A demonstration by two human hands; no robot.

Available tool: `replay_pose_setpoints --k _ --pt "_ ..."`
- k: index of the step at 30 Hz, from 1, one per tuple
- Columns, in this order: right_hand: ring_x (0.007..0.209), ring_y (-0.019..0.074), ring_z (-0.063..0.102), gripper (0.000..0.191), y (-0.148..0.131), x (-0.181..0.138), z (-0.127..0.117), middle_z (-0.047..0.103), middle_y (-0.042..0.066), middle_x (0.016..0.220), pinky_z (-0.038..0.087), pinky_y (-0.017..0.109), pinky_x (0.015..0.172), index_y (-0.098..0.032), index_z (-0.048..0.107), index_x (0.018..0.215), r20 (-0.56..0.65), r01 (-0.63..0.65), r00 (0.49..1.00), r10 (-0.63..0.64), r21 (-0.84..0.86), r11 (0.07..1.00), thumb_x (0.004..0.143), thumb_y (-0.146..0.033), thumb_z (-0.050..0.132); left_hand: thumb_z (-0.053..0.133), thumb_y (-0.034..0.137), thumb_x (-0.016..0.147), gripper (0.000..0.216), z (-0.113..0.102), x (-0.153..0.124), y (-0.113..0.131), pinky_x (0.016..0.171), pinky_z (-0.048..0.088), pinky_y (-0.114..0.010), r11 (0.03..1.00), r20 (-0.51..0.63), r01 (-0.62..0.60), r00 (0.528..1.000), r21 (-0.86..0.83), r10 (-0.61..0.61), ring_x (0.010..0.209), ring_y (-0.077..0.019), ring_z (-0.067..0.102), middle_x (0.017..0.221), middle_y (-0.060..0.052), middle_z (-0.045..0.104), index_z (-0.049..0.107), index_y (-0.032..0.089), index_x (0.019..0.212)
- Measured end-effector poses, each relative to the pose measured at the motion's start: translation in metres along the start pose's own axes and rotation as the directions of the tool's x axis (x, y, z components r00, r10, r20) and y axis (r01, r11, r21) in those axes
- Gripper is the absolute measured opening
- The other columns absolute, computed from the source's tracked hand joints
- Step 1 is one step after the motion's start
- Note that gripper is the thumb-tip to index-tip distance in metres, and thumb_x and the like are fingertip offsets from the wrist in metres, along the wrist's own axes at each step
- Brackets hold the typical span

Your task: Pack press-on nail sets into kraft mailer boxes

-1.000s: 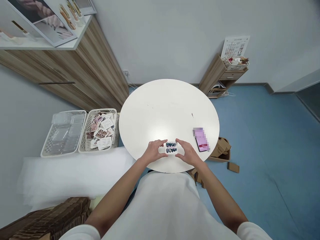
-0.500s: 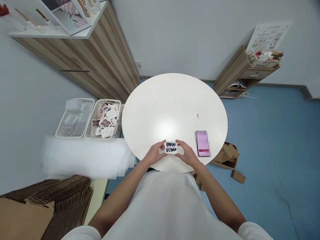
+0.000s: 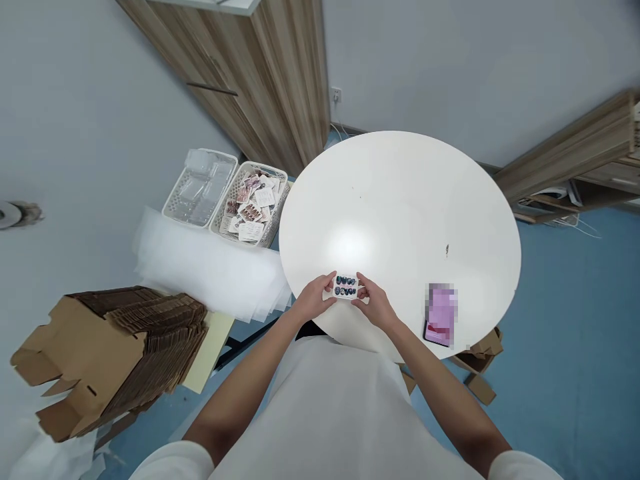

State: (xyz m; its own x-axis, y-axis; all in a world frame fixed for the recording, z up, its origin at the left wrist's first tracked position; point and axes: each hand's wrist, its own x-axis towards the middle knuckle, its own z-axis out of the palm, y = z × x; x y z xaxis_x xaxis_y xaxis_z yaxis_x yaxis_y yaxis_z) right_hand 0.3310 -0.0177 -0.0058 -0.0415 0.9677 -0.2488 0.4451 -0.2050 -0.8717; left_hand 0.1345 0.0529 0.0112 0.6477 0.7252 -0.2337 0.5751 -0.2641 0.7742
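The step in hand looks like steadying the nail card (image 3: 345, 287) over the near side of the desk (image 3: 395, 193), left hand (image 3: 313, 298) and right hand (image 3: 377, 307) clamping its ends between their fingers; moving it calls for an even grip.

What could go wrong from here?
1. The small white card is held by its sides between the left hand and right hand; it could slip if either grip eases.
2. The phone lies near the edge of the round table, beside the right forearm; an outward swing of that arm might knock it off.
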Motion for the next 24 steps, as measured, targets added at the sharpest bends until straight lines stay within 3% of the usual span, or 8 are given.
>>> replay_pose_setpoints --k 4,10,15,19,24 --pt "0.078 0.016 0.052 0.065 -0.016 0.037 0.018 0.054 0.002 0.099 0.048 0.038 0.076 -0.03 0.026 0.131 0.022 -0.009 1.0 0.012 -0.115 0.993 0.073 -0.029 0.056 0.056 0.026 0.074 0.063 -0.031 0.01 -0.033 0.08 0.042 -0.033 0.998 -0.015 0.007 1.0 0.054 -0.007 0.089 -0.0179 0.049 0.097 -0.004 0.052 0.029 0.024 0.131" --pt "0.108 0.0245 0.041 0.062 -0.039 0.103 0.053 0.046 0.006 0.115 0.039 0.043 0.09 -0.029 0.032 0.129 -0.01 0.03 0.999 -0.034 -0.27 0.962 0.072 -0.032 0.058 0.061 0.039 0.069 0.06 -0.083 0.031 -0.087 0.087 0.031 -0.041 0.954 -0.084 0.058 0.996 0.293 -0.035 0.104 -0.0263 0.039 0.107 -0.007 0.047 0.042 0.024 0.123" --pt "0.112 0.0277 0.035 0.065 -0.045 0.152 0.076 0.04 0.008 0.119 0.035 0.045 0.092 -0.027 0.035 0.126 -0.038 0.017 0.999 -0.033 -0.356 0.934 0.068 -0.035 0.062 0.063 0.041 0.066 0.058 -0.118 0.057 -0.113 0.087 0.026 -0.043 0.906 -0.059 0.087 0.996 0.413 -0.069 0.106 -0.0293 0.036 0.108 -0.007 0.047 0.045 0.026 0.119" --pt "0.108 0.0307 0.036 0.065 -0.045 0.178 0.084 0.039 0.009 0.116 0.034 0.048 0.088 -0.028 0.036 0.124 -0.079 -0.044 0.997 0.011 -0.425 0.904 0.066 -0.037 0.064 0.062 0.034 0.069 0.055 -0.129 0.079 -0.12 0.085 0.026 -0.044 0.871 -0.015 0.11 0.993 0.479 -0.118 0.102 -0.0294 0.04 0.104 -0.008 0.05 0.043 0.027 0.12" --pt "0.097 0.0291 0.041 0.065 -0.047 0.189 0.092 0.043 0.009 0.105 0.037 0.046 0.081 -0.028 0.038 0.122 -0.128 -0.147 0.987 0.097 -0.471 0.87 0.064 -0.034 0.066 0.055 0.021 0.074 0.055 -0.123 0.091 -0.121 0.083 0.027 -0.043 0.845 0.03 0.134 0.984 0.518 -0.174 0.094 -0.0274 0.046 0.096 -0.009 0.054 0.034 0.021 0.125"
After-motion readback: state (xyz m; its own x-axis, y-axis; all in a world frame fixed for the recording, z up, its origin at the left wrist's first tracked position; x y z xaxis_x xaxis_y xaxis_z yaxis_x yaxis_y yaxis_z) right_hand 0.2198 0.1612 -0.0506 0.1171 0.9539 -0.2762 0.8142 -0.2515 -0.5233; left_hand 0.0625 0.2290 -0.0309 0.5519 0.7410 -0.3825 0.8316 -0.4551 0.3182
